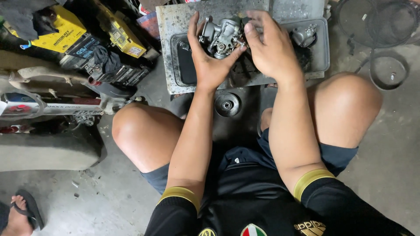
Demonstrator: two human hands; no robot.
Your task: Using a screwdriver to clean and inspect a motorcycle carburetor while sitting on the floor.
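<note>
- Gripping a grey cast-metal carburettor (221, 37) with 2 hands, above a dirty grey metal tray (183, 65).
- Left hand (210, 59) cupped beneath, fingers clenched on it.
- Right hand (271, 48) clasping its side.

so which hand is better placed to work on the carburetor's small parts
Probably the right hand: its fingers already rest on top of the carburetor, while the left hand cradles it from below over the metal tray.

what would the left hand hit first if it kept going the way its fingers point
The left hand points up-frame, cradling the grey metal carburetor. Straight on, it would likely meet the bare far rim of the dirty grey metal tray; depth is hard to judge.
</note>
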